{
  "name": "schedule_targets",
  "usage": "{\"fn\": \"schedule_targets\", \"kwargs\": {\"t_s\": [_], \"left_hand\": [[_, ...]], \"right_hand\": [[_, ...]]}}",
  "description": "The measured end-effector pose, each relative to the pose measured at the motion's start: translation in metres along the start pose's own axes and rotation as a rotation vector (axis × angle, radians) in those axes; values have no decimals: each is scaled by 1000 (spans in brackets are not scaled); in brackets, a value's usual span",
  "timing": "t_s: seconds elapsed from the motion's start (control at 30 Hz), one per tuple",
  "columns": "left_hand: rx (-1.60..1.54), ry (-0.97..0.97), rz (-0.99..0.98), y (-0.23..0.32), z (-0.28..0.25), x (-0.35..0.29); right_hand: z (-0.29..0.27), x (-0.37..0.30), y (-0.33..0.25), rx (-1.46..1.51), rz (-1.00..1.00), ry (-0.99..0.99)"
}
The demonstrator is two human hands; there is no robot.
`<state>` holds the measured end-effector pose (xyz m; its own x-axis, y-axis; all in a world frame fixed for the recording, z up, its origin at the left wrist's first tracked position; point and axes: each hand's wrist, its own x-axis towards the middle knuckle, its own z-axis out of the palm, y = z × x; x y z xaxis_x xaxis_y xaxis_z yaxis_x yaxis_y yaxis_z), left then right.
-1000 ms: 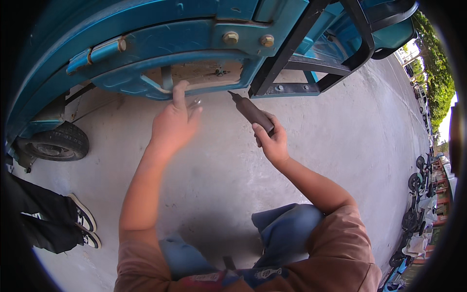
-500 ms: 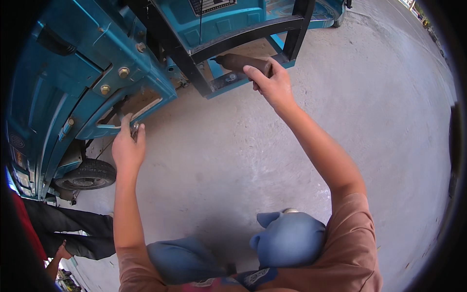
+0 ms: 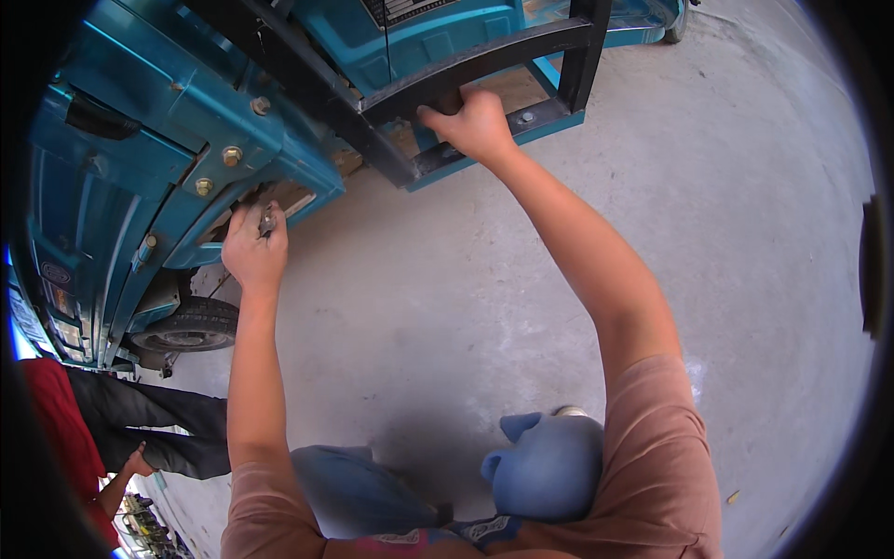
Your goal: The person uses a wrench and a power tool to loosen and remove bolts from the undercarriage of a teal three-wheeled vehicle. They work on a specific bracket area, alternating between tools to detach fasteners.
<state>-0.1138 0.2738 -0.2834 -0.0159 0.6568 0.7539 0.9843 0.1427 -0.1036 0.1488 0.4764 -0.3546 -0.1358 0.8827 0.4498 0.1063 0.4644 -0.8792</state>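
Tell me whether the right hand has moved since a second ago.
Yes, up the picture: it was below the black frame, over the floor; now the right hand is at the frame's opening.

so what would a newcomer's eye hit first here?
Most likely the big blue-green vehicle filling the upper left. Then the black metal frame at top centre, the right hand at its lower opening. Further left, the left hand holds a small metal piece by the vehicle's lower edge.

Pale grey floor [image 3: 726, 279], lightly scuffed and stained, in soft light, with a blurred shadow [image 3: 433, 438].
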Motion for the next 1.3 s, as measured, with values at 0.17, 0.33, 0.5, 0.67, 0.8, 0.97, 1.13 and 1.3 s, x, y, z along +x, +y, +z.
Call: {"fn": "schedule_targets", "kwargs": {"t_s": [0.17,0.33,0.5,0.67,0.8,0.97,1.13,1.3], "left_hand": [[-17,-132,-60,-1,-1,4],[-75,-127,-61,1,-4,5],[-44,-153,-93,0,-4,7],[-15,-190,-139,3,-6,7],[-31,-126,-106,3,-4,6],[-39,-136,-113,5,-5,6],[-28,-149,-130,6,-7,7],[-38,-142,-139,8,-5,6]], "right_hand": [[-2,1,8,-65,-51,33],[-3,-4,3,-112,-72,10],[-2,-1,8,-113,-77,-2],[-3,-3,7,-83,-94,6],[-2,-3,7,-106,-75,-33],[-2,-2,10,-106,-109,9],[-1,-2,8,-111,-84,-10],[-2,-4,7,-154,-109,-53]]}}
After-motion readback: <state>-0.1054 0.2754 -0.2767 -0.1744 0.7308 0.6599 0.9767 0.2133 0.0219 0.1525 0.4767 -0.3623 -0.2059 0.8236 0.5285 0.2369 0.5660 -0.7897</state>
